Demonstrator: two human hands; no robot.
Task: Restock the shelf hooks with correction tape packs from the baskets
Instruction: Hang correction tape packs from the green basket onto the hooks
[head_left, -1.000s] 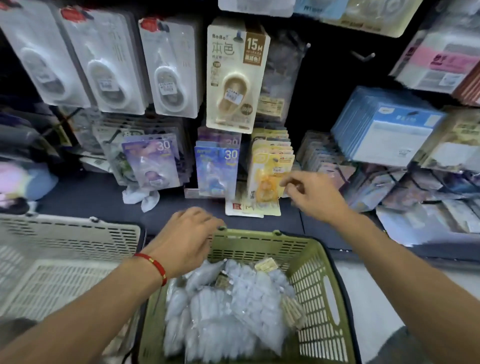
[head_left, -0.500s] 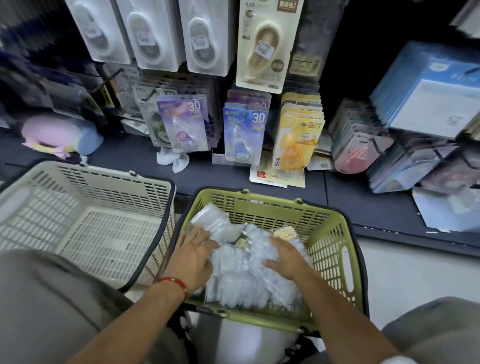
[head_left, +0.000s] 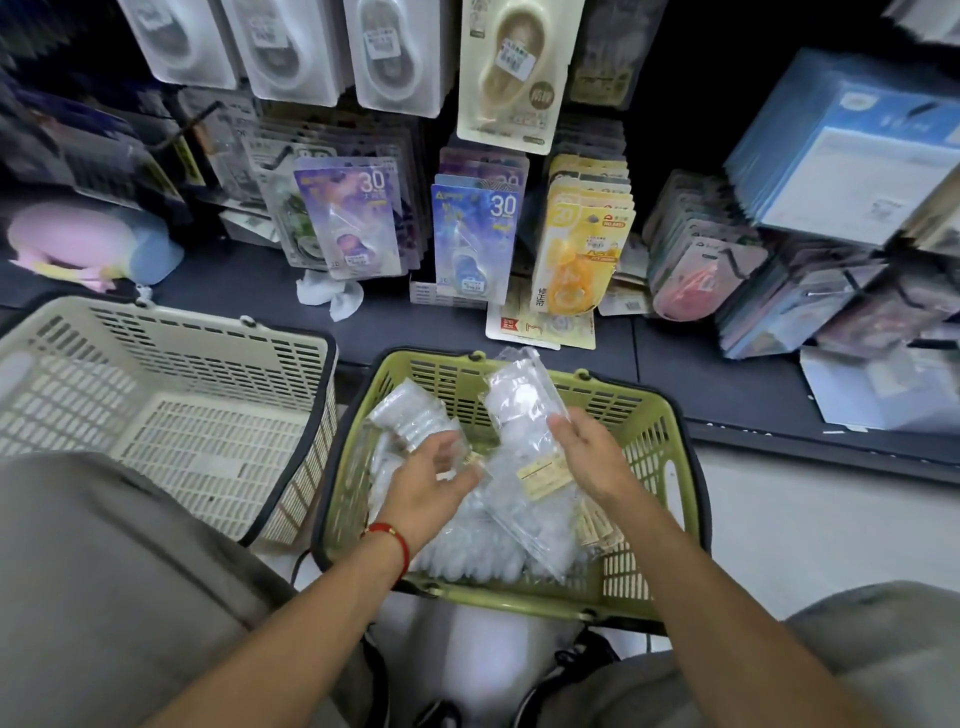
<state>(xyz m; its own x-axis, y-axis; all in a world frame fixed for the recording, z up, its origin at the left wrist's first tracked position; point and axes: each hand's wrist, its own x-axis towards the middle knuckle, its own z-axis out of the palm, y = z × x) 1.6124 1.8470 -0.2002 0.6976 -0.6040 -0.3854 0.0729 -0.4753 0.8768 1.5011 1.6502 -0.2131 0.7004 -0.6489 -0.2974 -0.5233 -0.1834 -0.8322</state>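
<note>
Pink & blue plush toy (head_left: 88, 244) lay on shelf at far left; crumpled white tissue (head_left: 332, 295) sat nr hanging packs; blue card stack (head_left: 852, 150) at right.

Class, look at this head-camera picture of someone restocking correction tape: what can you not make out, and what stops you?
- Head view: contents of the clear bag the right hand holds; plastic glare and blur.
- Bottom of the green basket; heaped bags cover it.
- Left hand: whether its fingers grip the smaller bag; blurred.
- Top-row white packs; cut off by the upper edge.
</note>
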